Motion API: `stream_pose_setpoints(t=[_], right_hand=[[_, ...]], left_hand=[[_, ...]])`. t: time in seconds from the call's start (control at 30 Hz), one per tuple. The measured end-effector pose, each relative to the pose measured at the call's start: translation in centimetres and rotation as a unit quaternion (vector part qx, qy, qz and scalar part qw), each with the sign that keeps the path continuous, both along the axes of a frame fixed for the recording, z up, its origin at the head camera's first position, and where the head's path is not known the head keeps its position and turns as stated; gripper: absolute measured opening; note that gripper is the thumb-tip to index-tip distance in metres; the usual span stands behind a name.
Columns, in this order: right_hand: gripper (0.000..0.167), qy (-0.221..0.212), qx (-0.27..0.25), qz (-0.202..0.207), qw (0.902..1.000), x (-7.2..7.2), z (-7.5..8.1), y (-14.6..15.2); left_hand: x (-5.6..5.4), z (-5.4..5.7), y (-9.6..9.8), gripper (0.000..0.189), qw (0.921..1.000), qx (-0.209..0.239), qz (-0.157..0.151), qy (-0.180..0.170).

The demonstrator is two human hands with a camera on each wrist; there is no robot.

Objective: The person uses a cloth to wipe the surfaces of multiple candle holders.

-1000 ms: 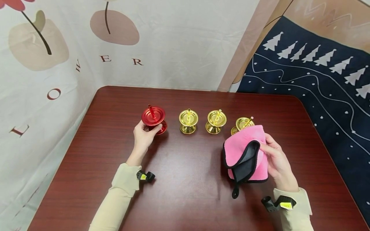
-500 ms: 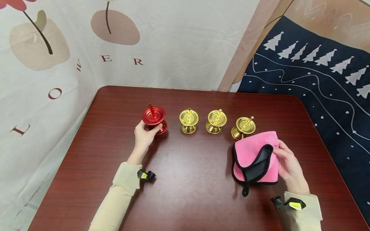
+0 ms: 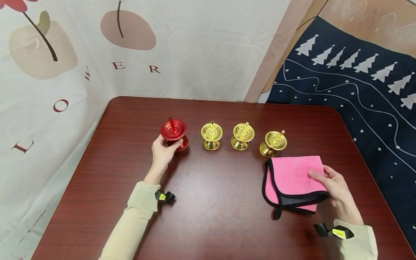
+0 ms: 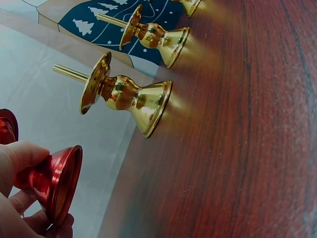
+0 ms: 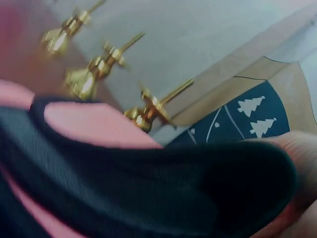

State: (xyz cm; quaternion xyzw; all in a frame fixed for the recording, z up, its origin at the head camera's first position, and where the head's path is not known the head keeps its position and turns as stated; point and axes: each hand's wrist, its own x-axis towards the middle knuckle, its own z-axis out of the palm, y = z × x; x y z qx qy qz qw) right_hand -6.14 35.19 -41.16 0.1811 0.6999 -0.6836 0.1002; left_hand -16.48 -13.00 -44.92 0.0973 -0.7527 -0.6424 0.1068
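Note:
My left hand (image 3: 162, 153) grips a red metal candle holder (image 3: 174, 130) by its stem, thumb in front. In the left wrist view the flared red base (image 4: 64, 183) is tilted, its hollow underside partly showing. On the right, my right hand (image 3: 339, 191) pinches a folded pink cloth (image 3: 294, 177) by its right side, thumb on top. The cloth has black edging, a dark reverse and a small black loop. It hangs over the table just in front of the rightmost gold candle holder (image 3: 274, 141), and its dark fold fills much of the right wrist view.
Two more gold candle holders, one left (image 3: 211, 134) and one in the middle (image 3: 242, 135), stand in a row between my hands. Each has a dish and a thin upright tube. The brown table (image 3: 208, 202) meets a printed white curtain (image 3: 201, 65) behind.
My right hand has moved right and nearer to me with the cloth, uncovering the rightmost gold candle holder. The cloth's front flap now lies flatter. My left hand and the red candle holder have barely moved.

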Motion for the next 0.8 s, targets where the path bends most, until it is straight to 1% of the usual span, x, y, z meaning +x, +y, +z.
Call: stream_pose_setpoints(t=[0.03,0.07,0.13,0.2,0.23,0.43,0.57,0.7,0.8], right_hand=[[0.021,-0.006,0.057,0.006,0.9984,-0.1,-0.1,0.1],[0.03,-0.009,0.106,0.015,0.9942,-0.1,-0.2,0.2],[0.048,-0.008,0.192,0.035,0.9808,-0.3,-0.4,0.5],[0.06,-0.007,0.237,0.05,0.9702,-0.4,-0.7,1.0],[0.061,-0.006,0.253,0.057,0.9657,-0.5,-0.9,1.2],[0.06,0.003,0.305,0.093,0.9476,-1.2,-1.8,2.9],[0.057,0.011,0.329,0.113,0.9376,-1.9,-2.2,4.0],[0.059,-0.002,0.349,0.124,0.9288,-2.3,-2.3,4.9],[0.061,-0.012,0.365,0.131,0.9217,-2.5,-2.4,5.3]], left_hand=[[0.0,-0.1,0.0,0.045,1.0,0.0,0.0,-0.002],[-0.1,-0.1,0.0,0.045,1.0,0.001,0.0,-0.003],[-0.1,-0.2,0.0,0.045,1.0,0.001,-0.001,-0.008],[-0.2,-0.3,-0.1,0.045,0.9999,-0.001,-0.002,-0.013],[-0.3,-0.3,-0.1,0.045,0.9999,-0.003,-0.003,-0.015],[-0.5,-0.6,-0.3,0.044,0.9991,-0.024,0.011,-0.033],[-0.6,-0.8,-0.4,0.045,0.9992,-0.022,0.016,-0.03],[-0.7,-1.0,-0.5,0.045,0.9993,-0.021,0.015,-0.028],[-0.7,-1.2,-0.5,0.045,0.9989,-0.032,0.015,-0.032]])
